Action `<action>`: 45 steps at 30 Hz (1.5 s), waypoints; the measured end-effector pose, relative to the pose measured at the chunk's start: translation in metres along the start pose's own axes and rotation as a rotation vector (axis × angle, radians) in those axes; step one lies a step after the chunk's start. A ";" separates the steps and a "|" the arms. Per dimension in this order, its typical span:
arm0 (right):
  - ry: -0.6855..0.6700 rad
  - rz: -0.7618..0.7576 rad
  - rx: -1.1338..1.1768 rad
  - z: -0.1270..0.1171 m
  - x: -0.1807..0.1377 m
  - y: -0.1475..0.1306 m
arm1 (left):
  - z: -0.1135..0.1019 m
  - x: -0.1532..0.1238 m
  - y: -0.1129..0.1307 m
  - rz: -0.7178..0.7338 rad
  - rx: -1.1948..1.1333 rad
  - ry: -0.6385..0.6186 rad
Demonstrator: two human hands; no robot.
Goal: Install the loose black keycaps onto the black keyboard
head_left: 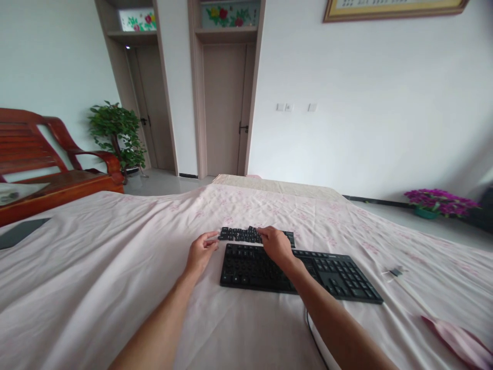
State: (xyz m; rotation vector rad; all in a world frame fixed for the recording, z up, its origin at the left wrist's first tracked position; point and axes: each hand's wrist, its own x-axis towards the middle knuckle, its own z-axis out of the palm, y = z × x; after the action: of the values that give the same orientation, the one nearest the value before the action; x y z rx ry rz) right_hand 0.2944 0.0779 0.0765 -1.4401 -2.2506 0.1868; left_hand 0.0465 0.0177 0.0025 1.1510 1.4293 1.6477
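Observation:
A black keyboard [335,277] lies on the cloth, with keycaps in place on its right part and bare key positions across much of its left part. Just beyond it, loose black keycaps [241,235] are laid out in rows on the cloth. My right hand [276,244] reaches over the keyboard, thumb and fingers pinched together at a keycap in these rows; the fingertips partly cover it. At the left end of the rows rests my left hand [203,251], thumb and fingers apart, holding nothing. My right forearm hides the middle of the keyboard.
A pale flowered cloth [154,241] covers the surface in folds. The keyboard's cable [314,334] runs toward me. To the right lie a small dark-tipped tool [396,272] and a pink object [458,341]. A dark flat object [21,232] sits at far left.

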 end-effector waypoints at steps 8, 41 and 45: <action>-0.107 0.075 -0.127 0.015 0.062 0.006 | -0.001 0.001 -0.001 -0.001 0.038 0.008; -0.148 -0.066 0.102 -0.017 -0.029 -0.002 | 0.001 -0.002 0.009 -0.004 0.060 0.023; -0.088 -0.082 0.043 -0.010 -0.034 0.003 | 0.002 -0.004 0.010 -0.002 0.051 0.029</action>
State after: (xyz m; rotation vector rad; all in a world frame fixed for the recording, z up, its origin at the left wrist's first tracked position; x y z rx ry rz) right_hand 0.3129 0.0473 0.0735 -1.3390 -2.3569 0.2756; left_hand 0.0504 0.0134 0.0112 1.1582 1.4976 1.6416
